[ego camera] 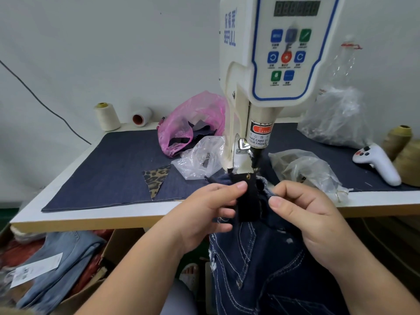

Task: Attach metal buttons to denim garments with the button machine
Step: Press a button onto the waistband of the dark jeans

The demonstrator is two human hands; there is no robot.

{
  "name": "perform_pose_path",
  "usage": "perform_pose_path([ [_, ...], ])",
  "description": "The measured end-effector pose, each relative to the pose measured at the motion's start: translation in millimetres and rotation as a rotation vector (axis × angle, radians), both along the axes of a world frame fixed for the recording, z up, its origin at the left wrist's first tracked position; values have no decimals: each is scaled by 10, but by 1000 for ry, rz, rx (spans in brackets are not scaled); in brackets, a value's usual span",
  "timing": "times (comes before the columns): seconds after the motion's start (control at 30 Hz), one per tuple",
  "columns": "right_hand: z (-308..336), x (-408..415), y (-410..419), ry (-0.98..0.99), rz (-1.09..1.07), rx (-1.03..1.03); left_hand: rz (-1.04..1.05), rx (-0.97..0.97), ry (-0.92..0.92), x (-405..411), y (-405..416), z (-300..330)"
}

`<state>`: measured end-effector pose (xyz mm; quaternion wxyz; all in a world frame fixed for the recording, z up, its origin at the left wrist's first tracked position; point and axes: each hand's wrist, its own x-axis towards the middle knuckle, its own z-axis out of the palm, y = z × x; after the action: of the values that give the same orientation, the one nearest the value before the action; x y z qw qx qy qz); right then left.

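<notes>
2 hands pinch dark denim waistband (246,201) | left hand (204,214) | right hand (304,214) | band upright, button (248,176) topmost under machine (256,123)

You have two hands, the left hand (211,210) and the right hand (311,214), in front of one button machine (268,64). One dark denim garment (261,258) shows one metal button (248,176). On the counter (68,214) you can count four thread cones: two pale (107,116) (142,116) and two tan (396,138) (409,164). There are one pink bag (193,121), three clear bags (200,160) (304,169) (338,117), one leopard-print scrap (156,178) and one white controller (377,163).
</notes>
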<state>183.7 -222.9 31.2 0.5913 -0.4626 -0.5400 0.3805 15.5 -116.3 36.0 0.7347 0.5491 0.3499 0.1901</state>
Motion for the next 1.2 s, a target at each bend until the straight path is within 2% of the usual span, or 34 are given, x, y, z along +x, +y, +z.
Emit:
perform_pose_path([
  [0.07, 9, -9, 6, -3, 15, 7, -110, -116, -23, 5, -20, -3],
  [0.13, 19, -25, 17, -3, 34, 13, -207, -270, -124, 18, -45, 2],
  [0.2, 25, -37, 16, 22, 71, 16, -223, -334, -202, 39, -67, -10],
  [0.43, 19, 29, -6, -5, 41, -31, -48, -347, -255, 75, -73, 31],
  [0.6, 12, 120, -30, -9, -30, -42, 231, -396, -464, -48, 93, 169],
  [0.77, 20, 165, -22, -36, -50, -37, 258, -292, -386, -135, 133, 186],
  [0.8, 25, 165, -18, -39, -55, -31, 263, -246, -350, -126, 130, 162],
  [0.87, 23, 166, -15, -32, -60, -23, 296, -32, -161, -98, 144, 114],
  [0.97, 15, 162, -12, -48, -49, -13, 387, 463, 202, -81, 130, 69],
  [1.0, 15, 159, -9, -62, -38, -9, 399, 609, 264, -81, 101, 74],
  [1.07, 25, 144, 6, -99, -5, -1, 319, 800, 223, -74, 31, 93],
  [1.13, 31, 114, 27, -101, 38, 8, 137, 842, 90, -40, -72, 143],
  [1.2, 41, 85, 46, -84, 62, 8, 21, 954, 68, -3, -137, 186],
])
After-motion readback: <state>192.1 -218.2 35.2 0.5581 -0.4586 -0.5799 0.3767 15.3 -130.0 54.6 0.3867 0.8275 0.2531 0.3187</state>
